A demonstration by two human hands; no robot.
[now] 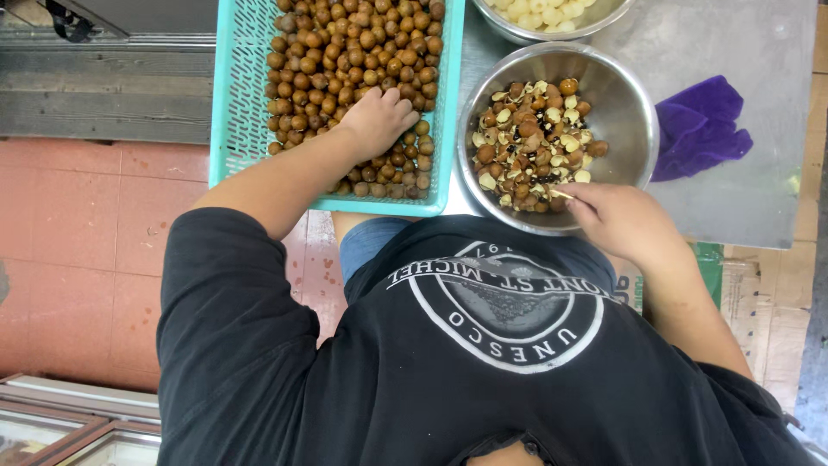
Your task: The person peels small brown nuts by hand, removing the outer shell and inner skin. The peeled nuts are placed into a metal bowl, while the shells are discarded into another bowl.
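Your left hand (377,121) lies palm down in the turquoise plastic basket (231,95), fingers curled loosely over the heap of round brown fruits (345,52). From above you cannot tell whether it has closed on one yet. It rests near the basket's front right corner, the part closest to your body, likely because that is the easiest reach.

Your right hand (623,223) sits at the near rim of the steel bowl (634,112), fingers pinched together on a small pale sliver, perhaps a thin tool or a scrap of peel; it is too small to tell which. That bowl stands just right of the basket, touching or almost touching it, and holds broken brown shells and pale scraps (530,142), so it appears to serve as the waste bowl.

A second steel bowl (552,22) at the far edge holds pale peeled pieces, kept apart from the shells. A crumpled purple cloth (700,128) lies on the grey desk (759,52), right of the bowls, near your working hand.
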